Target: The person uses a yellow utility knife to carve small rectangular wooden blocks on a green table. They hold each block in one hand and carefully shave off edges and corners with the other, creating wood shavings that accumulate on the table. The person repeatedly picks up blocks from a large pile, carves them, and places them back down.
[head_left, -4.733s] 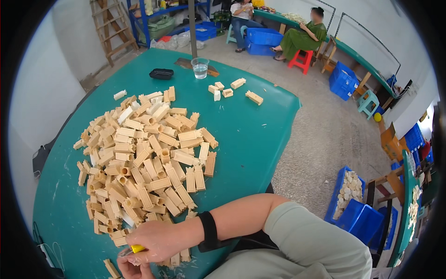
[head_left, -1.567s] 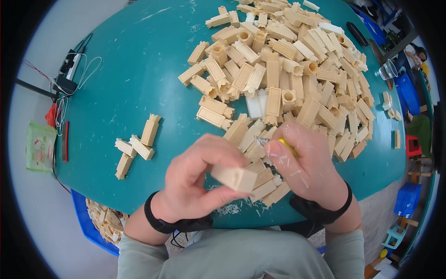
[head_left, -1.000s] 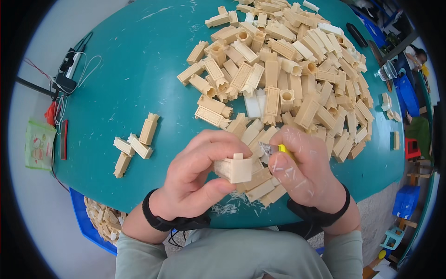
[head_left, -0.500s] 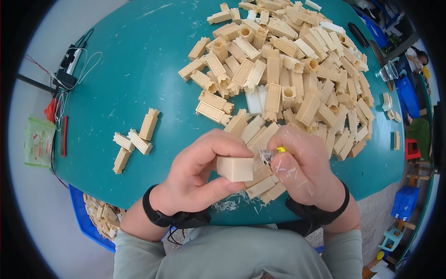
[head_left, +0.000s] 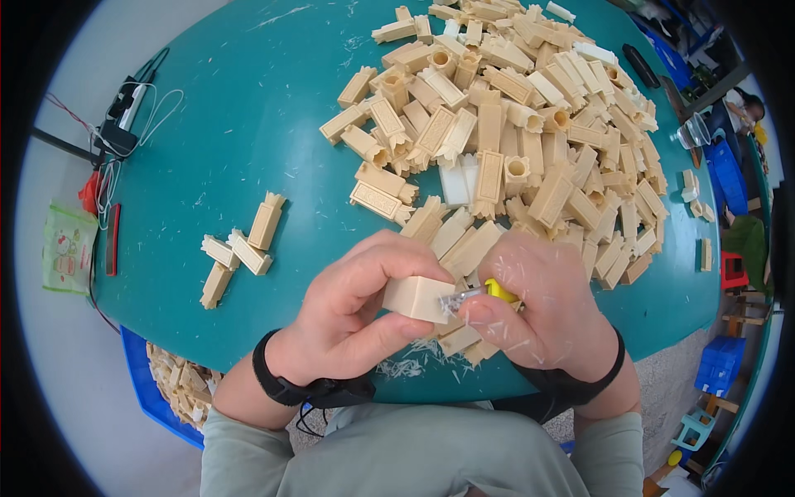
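Observation:
My left hand (head_left: 344, 311) grips a cream-coloured rectangular plastic piece (head_left: 414, 298) between thumb and fingers, its smooth sides facing up. My right hand (head_left: 546, 306) is closed around a yellow-handled utility knife (head_left: 500, 290). The knife's blade meets the right end of the piece, with pale shavings clinging to it. More thin shavings stick to my right thumb and the back of that hand. Loose shavings (head_left: 414, 362) lie on the table just below my hands.
A large heap of similar cream pieces (head_left: 551, 195) covers the green table (head_left: 248, 108) ahead and right. Several pieces (head_left: 265, 222) lie apart at left. A power strip (head_left: 124, 108) sits at the left edge. A blue bin (head_left: 149, 393) of pieces stands lower left; a clear cup (head_left: 692, 131) is far right.
The knife has moved left, bringing its blade onto the end of the piece, and more of its yellow handle shows. My left hand has turned the piece slightly.

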{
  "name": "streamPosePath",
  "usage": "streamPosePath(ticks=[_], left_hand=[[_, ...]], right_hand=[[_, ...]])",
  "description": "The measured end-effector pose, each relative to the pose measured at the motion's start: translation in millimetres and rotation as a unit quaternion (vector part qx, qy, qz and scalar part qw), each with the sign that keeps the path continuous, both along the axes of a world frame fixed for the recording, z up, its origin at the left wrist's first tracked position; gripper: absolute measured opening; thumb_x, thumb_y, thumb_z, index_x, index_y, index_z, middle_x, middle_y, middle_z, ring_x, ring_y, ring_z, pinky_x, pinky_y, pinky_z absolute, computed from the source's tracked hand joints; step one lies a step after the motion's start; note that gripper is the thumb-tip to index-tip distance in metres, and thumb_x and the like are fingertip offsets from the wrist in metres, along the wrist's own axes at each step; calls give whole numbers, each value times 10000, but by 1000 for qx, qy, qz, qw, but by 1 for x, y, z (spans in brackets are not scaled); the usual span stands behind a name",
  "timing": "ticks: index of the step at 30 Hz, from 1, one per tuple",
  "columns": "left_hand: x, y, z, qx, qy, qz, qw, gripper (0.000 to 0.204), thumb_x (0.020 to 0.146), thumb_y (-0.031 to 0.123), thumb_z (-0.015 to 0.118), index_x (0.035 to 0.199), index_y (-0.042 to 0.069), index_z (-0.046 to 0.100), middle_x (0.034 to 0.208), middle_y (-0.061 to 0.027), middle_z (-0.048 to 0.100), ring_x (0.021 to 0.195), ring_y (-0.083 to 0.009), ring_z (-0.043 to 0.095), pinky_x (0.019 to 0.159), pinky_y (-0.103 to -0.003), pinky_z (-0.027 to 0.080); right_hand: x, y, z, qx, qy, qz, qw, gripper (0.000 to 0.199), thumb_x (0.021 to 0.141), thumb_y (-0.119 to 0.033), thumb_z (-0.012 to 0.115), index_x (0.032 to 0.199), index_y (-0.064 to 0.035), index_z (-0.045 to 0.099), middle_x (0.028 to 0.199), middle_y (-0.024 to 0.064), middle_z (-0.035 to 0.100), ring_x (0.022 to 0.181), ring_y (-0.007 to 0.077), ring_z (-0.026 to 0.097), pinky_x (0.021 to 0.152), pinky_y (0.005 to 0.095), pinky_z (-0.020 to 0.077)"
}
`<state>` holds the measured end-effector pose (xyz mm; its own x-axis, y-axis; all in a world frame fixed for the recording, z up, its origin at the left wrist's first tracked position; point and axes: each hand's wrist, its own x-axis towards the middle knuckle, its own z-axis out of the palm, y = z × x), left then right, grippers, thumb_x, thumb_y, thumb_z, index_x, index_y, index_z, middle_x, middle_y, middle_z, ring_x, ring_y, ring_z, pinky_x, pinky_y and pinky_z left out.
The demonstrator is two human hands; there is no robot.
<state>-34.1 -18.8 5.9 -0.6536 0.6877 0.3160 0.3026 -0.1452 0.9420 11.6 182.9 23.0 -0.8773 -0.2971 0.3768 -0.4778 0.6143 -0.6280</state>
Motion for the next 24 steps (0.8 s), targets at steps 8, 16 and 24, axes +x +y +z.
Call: streamPosePath(ticks=[8,16,24], left_hand=[[3,-1,1,10,-79,-3,997,267,811,140,610,1025,-3,542,972,-99,548,858,-184,506,766,-277,395],[-2,0,1,38,-9,-10,999,284,799,208,631,983,-2,584,998,-96,519,879,-190,508,784,-303,390],[3,8,0,165,-310,110,930,422,825,135,620,1168,29,398,1030,-63,530,897,-145,548,782,-288,455]], right_hand=[[-1,-1,0,6,20,-31,999,335,779,-358,632,661,-72,506,566,58,445,466,210,459,401,309,340],[-3,5,0,-87,-92,-99,987,304,791,-307,633,723,-30,526,604,106,479,517,262,481,463,334,371],[1,-4,-1,-162,-161,-27,973,208,738,-170,681,817,-26,554,666,80,528,587,195,500,535,280,398]])
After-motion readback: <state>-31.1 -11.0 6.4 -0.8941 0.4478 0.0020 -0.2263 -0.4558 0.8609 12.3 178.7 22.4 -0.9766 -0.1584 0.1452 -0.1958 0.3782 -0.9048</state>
